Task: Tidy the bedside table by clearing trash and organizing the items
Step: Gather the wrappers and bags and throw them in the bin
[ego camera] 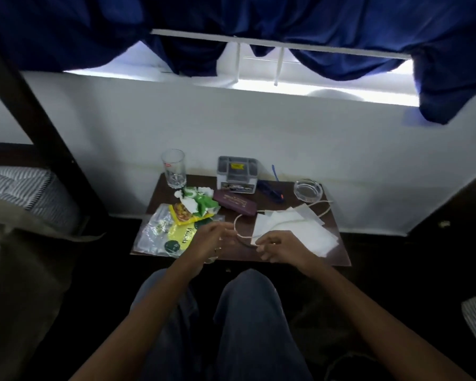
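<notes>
While the right grip (275,247) pinches one end of the pale cord (235,225) over the near edge of the table (334,257), the left grip (208,239) curls beside the cord's loop, too blurred to tell whether it holds it, with white napkins (300,235) just beyond the right grip and crumpled wrappers (198,204) just beyond the left.

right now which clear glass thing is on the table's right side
The low round clear glass ashtray; the tall clear drinking glass stands at the left.
</notes>
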